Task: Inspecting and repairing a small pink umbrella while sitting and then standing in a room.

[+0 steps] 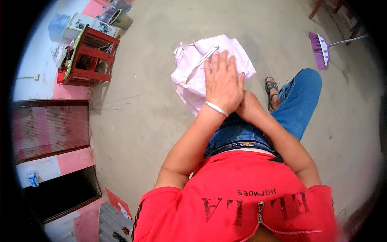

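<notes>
A crumpled pale pink fabric piece (238, 56) with a white strap lies in the upper middle, in front of my body. My left hand (221, 82), with a silver bangle at the wrist, rests on it palm down, its fingers stretched out across the cloth beside the strap. Just right of it and partly underneath, my right hand (250, 105) is near the cloth's lower edge, its fingers hidden behind my left hand. My jeans-clad leg and sandalled foot are to the right of the cloth.
A red wooden stand (96, 57) with items on it stands by the left wall, near a bucket (123, 21) and a blue container (58, 28). A purple broom (320, 51) lies at the upper right, below dark wooden furniture legs (316, 9). Concrete floor (141, 133) surrounds me.
</notes>
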Demonstrator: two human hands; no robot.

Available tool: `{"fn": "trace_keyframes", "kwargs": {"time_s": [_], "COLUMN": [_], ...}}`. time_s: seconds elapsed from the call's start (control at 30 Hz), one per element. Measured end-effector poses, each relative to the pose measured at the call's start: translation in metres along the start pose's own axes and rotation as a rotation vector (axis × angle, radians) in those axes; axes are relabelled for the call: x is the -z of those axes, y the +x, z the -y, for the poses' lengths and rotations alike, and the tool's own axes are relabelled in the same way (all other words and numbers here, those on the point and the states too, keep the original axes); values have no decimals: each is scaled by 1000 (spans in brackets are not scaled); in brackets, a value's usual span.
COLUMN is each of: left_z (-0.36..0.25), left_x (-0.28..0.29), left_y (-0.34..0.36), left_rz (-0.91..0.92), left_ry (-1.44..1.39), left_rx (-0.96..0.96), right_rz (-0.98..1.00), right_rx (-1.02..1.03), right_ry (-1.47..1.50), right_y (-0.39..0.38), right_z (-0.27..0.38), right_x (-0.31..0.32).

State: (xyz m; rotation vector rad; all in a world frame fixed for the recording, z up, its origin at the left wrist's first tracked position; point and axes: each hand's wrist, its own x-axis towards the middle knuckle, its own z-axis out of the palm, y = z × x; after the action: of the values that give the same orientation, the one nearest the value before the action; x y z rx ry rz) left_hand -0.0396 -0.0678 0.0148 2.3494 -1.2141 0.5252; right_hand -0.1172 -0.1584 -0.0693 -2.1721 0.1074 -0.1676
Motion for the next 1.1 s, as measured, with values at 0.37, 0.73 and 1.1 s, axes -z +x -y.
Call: {"fn": "trace_keyframes", "kwargs": {"time_s": [0.37, 0.73, 1.1], "left_z": [124, 33, 80], "left_x": [40, -10, -18], "left_y": [-134, -62, -82], "left_rz": [409, -33, -14], "left_ry": [307, 33, -142], "left_rx": [989, 365, 446], "right_rz": [210, 685, 270], "right_rx": [-338, -616, -197], "right_ry": [410, 932, 463], "right_y": [4, 30, 14], "right_z": [8, 6, 20], "right_x": [24, 39, 31]}}
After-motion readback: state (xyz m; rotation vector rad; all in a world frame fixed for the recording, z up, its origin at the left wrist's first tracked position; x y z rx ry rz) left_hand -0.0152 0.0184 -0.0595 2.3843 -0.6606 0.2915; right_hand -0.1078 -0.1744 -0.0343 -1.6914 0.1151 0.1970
